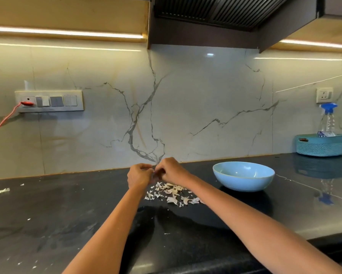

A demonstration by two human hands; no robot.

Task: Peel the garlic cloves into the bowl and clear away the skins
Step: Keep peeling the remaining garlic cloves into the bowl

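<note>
Head view, hands point(154, 174) pinching garlic clove point(153, 173)

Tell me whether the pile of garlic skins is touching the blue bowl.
Apart. The head view shows a strip of bare black counter between the right edge of the pile of garlic skins and the base of the blue bowl.

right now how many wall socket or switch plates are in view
2: a long grey switch panel on the left backsplash with a red plug, and a small white socket far right.

Glossy black stone countertop point(67, 210), papery skins point(172, 192), seemingly glazed ceramic bowl point(243, 181).
</note>
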